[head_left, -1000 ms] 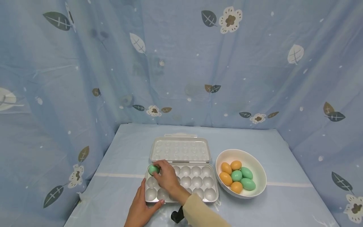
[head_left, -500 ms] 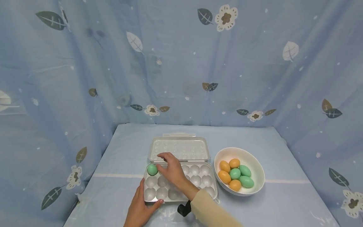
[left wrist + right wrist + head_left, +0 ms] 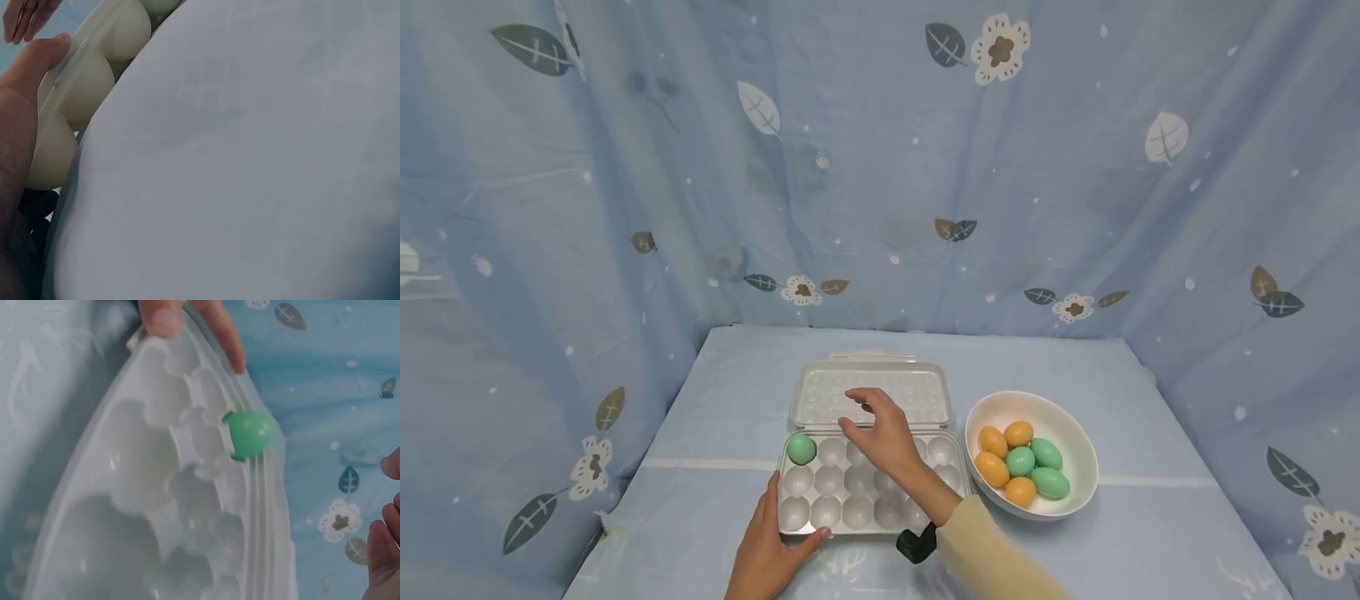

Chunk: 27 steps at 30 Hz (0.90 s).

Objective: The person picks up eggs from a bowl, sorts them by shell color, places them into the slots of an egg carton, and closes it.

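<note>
A pale plastic egg tray (image 3: 857, 512) lies on the table with its lid (image 3: 820, 402) folded back behind it. One green egg (image 3: 801, 449) sits in the back left cup; the other visible cups hold nothing. My left hand (image 3: 767, 554) grips the tray's front left corner, thumb on the front rim (image 3: 65, 53) and fingers along the left side. Over the tray's middle and the lid's front edge hovers my right hand (image 3: 887, 437), thumb and fingers apart, holding nothing. It hides some cups. The right wrist view shows its fingers (image 3: 380, 553) at the right edge.
Right of the tray stands a white bowl (image 3: 1082, 454) with several orange eggs (image 3: 992, 469) and green eggs (image 3: 1050, 483). A black device (image 3: 917, 546) hangs under the right wrist. Blue patterned curtains (image 3: 880, 167) surround the table on its back and sides.
My right hand let go of the green egg in the back left cup, then lifted and moved right over the tray. My left hand stays at its corner.
</note>
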Available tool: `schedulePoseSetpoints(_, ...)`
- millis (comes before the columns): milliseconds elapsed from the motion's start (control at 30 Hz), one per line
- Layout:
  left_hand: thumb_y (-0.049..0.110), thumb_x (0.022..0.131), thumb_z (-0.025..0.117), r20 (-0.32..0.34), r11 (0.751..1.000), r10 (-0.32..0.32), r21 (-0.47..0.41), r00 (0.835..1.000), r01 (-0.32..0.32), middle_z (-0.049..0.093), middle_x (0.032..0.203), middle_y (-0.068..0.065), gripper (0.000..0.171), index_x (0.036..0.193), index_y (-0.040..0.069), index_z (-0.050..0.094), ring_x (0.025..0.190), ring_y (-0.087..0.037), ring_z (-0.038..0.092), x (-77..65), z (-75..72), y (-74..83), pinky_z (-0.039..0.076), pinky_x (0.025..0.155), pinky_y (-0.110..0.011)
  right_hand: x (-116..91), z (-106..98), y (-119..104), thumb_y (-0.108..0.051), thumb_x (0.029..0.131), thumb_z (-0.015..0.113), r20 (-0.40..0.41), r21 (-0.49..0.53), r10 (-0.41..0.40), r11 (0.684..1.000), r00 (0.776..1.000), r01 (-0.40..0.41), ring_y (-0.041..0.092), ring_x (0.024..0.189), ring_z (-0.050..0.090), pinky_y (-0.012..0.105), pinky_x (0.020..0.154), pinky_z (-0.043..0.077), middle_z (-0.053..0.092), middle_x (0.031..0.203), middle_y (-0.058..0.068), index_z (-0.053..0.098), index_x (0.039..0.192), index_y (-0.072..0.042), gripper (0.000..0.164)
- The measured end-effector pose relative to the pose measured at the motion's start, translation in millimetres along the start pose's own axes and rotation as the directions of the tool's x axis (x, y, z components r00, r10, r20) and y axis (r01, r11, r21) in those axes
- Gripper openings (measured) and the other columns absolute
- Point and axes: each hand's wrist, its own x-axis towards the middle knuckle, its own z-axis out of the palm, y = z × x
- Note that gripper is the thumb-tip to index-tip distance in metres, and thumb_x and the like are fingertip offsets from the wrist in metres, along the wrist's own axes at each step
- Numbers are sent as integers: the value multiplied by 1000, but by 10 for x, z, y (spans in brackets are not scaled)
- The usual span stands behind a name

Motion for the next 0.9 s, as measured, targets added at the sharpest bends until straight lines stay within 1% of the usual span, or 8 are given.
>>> schedulePoseSetpoints(67,71,75,80,8,1000,1,6,1000,-1,43,154,-27,128,163,3,16,134,-46,52,2,-2,2,47,105,-64,-14,-90,29,-13,90,80,-8,-3,3,1000,1000,-3,28,112,67,35,99,56,69,124,9,67,126,-4,39)
schedulePoseSetpoints(167,72,74,80,14,1000,3,11,1000,-3,44,153,-28,130,162,1,15,134,-46,53,-3,-2,3,47,105,-63,-45,-217,83,-13,90,80,-19,-36,-4,999,1000,3,28,113,67,36,99,56,69,125,8,67,127,-5,39)
schedulePoseSetpoints(267,73,73,80,20,1000,-6,11,1000,6,44,153,-27,131,162,2,15,134,-46,52,-3,8,0,47,105,-63,-76,-338,143,-12,89,81,-42,-69,-20,997,999,18,28,112,67,36,97,57,69,124,9,67,126,-6,40)
schedulePoseSetpoints(367,74,72,81,23,1000,-11,4,1000,11,45,153,-26,132,163,2,15,135,-45,52,4,19,4,46,106,-62,-97,-458,192,-10,87,82,-64,-76,-25,997,998,20,30,110,67,37,96,57,69,123,9,68,125,-5,41)
schedulePoseSetpoints(500,72,72,82,13,1000,-5,-3,1000,5,45,152,-26,132,162,2,16,134,-45,52,22,31,6,47,106,-62,-107,-611,241,-11,88,82,-75,-73,-17,997,997,11,31,112,67,38,98,57,68,124,10,67,126,-5,42)
schedulePoseSetpoints(667,71,72,82,5,1000,3,-3,1000,-3,46,151,-26,131,162,2,17,133,-45,53,11,33,-9,47,105,-62,-163,-748,299,-11,88,83,-76,-120,-12,993,997,3,28,112,66,40,98,57,68,125,8,67,126,-5,42)
schedulePoseSetpoints(800,73,72,81,-11,1000,12,3,1000,-12,48,150,-26,130,162,2,18,132,-44,54,15,39,-13,48,105,-62,-212,-850,364,-11,87,84,-81,-143,2,990,997,-14,29,111,66,42,97,57,68,125,8,68,126,-5,43)
schedulePoseSetpoints(900,72,72,82,-22,1000,21,-3,1000,-21,48,150,-27,130,162,1,19,133,-45,54,20,46,-22,47,105,-62,-251,-926,412,-10,86,84,-102,-154,-2,988,995,-14,29,112,67,42,97,57,68,124,8,68,126,-7,44)
